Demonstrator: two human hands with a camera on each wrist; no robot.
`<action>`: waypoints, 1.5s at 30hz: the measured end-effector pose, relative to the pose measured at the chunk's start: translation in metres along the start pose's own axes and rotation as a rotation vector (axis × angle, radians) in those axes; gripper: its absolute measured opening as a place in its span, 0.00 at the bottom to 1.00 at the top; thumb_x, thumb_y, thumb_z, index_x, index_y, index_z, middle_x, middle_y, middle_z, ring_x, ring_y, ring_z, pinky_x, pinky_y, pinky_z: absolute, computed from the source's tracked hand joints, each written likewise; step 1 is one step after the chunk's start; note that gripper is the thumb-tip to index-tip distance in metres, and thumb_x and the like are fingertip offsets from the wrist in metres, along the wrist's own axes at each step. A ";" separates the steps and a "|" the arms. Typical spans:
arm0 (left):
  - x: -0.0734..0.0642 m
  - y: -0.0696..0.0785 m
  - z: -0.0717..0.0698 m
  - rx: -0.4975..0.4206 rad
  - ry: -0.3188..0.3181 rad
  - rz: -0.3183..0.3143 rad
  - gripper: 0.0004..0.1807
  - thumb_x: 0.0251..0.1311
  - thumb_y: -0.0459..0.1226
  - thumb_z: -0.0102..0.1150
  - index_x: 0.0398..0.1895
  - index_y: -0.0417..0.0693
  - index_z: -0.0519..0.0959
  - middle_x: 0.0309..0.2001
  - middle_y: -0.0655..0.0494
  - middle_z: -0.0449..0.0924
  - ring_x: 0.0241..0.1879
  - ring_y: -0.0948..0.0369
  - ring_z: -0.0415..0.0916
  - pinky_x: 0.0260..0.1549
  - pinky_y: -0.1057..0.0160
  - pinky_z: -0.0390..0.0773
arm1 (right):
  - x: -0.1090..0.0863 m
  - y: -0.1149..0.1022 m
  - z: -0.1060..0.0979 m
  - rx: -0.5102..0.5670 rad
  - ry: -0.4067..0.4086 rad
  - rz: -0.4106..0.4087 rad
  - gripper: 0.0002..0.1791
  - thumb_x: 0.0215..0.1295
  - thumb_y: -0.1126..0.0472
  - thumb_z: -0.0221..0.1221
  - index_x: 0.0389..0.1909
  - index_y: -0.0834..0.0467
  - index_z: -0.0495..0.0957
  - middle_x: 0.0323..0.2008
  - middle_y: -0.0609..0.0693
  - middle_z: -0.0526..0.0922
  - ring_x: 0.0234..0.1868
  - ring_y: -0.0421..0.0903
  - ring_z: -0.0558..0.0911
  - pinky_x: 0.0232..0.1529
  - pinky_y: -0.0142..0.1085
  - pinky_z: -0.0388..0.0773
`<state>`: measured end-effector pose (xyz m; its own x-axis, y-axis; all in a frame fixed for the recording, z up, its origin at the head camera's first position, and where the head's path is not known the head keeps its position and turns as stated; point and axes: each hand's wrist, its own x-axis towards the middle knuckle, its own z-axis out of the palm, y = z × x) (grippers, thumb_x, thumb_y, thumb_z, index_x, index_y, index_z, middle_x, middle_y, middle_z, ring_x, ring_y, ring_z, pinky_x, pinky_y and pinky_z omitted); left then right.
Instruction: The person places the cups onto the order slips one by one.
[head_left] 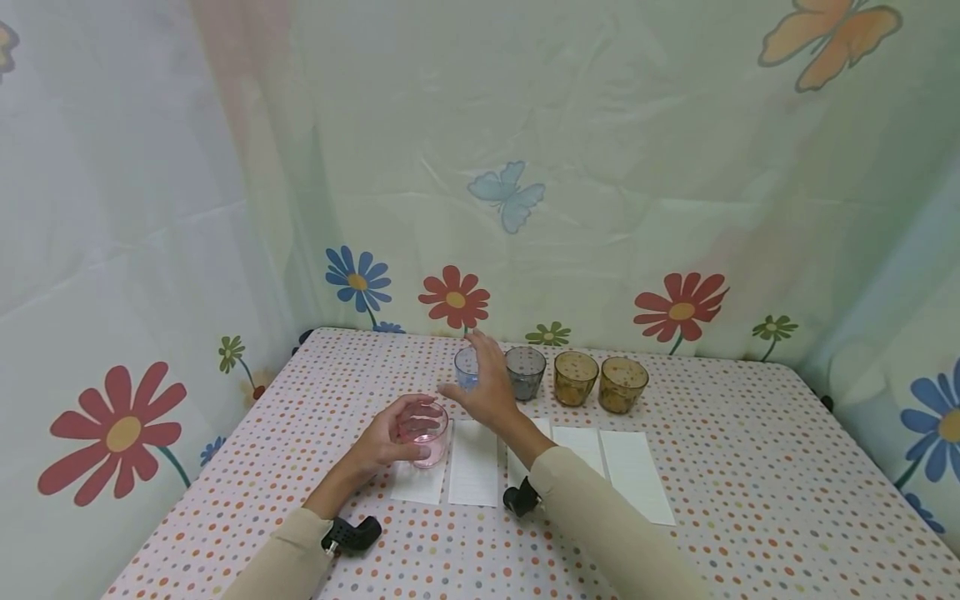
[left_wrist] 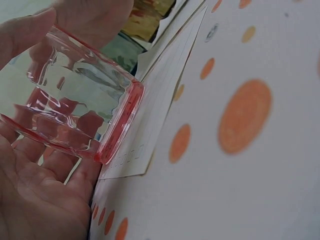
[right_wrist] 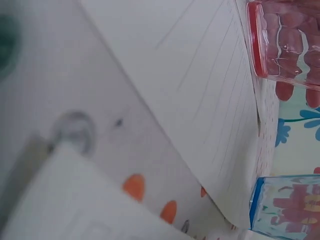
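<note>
My left hand [head_left: 382, 437] curls round a clear pink glass [head_left: 429, 442], thumb on the near side and fingers round the far side. The glass stands upright over the leftmost white card [head_left: 416, 490]; its thick red-pink base [left_wrist: 122, 122] is right at the card in the left wrist view. My right hand [head_left: 491, 387] reaches forward with thumb and fingers spread, beside a blue glass [head_left: 463, 367] that it partly covers in the head view. The right wrist view shows this blue glass [right_wrist: 287, 207] with no fingers round it.
Right of the blue glass stand a grey glass [head_left: 527, 373] and two amber glasses, one [head_left: 575, 379] beside the other [head_left: 623, 386]. Several lined white cards [head_left: 472, 471] lie in a row in front of them. A dotted cloth [head_left: 750, 483] covers the table, with a printed curtain [head_left: 585, 267] behind.
</note>
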<state>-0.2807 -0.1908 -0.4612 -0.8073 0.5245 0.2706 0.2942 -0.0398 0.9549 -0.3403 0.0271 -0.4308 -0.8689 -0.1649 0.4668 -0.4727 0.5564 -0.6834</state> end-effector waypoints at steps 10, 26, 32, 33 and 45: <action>0.000 -0.002 -0.001 0.002 0.007 -0.011 0.43 0.57 0.33 0.70 0.74 0.35 0.58 0.68 0.34 0.69 0.68 0.37 0.68 0.64 0.53 0.76 | 0.007 -0.005 0.007 0.033 0.072 0.107 0.51 0.55 0.50 0.74 0.78 0.51 0.57 0.79 0.51 0.55 0.79 0.54 0.53 0.74 0.61 0.59; 0.001 -0.002 0.001 -0.014 -0.003 0.021 0.44 0.57 0.31 0.70 0.73 0.29 0.57 0.67 0.29 0.69 0.65 0.33 0.69 0.64 0.48 0.75 | 0.008 0.007 0.015 0.077 0.060 0.214 0.46 0.62 0.59 0.69 0.77 0.56 0.55 0.78 0.57 0.54 0.78 0.58 0.58 0.75 0.55 0.60; 0.000 -0.003 0.000 -0.015 0.003 0.020 0.44 0.57 0.32 0.70 0.73 0.29 0.57 0.67 0.29 0.69 0.66 0.33 0.68 0.65 0.47 0.74 | 0.006 0.010 0.018 0.114 0.046 0.291 0.47 0.62 0.58 0.69 0.78 0.56 0.54 0.75 0.58 0.61 0.75 0.57 0.64 0.73 0.54 0.65; 0.000 -0.003 0.000 -0.016 0.005 0.019 0.44 0.57 0.32 0.70 0.73 0.30 0.57 0.67 0.29 0.68 0.66 0.33 0.67 0.65 0.47 0.73 | 0.007 0.010 0.019 0.122 0.053 0.307 0.48 0.62 0.59 0.69 0.78 0.56 0.54 0.75 0.58 0.62 0.74 0.57 0.65 0.72 0.53 0.65; 0.000 -0.004 -0.001 -0.021 0.009 0.012 0.44 0.56 0.33 0.71 0.73 0.31 0.58 0.67 0.28 0.67 0.66 0.31 0.66 0.65 0.47 0.73 | 0.006 0.012 0.023 0.281 0.116 0.462 0.49 0.58 0.57 0.72 0.76 0.58 0.57 0.71 0.60 0.70 0.72 0.60 0.67 0.72 0.53 0.66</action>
<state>-0.2829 -0.1917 -0.4650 -0.8085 0.5158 0.2833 0.2934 -0.0640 0.9538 -0.3546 0.0139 -0.4492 -0.9808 0.1449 0.1305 -0.0806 0.3079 -0.9480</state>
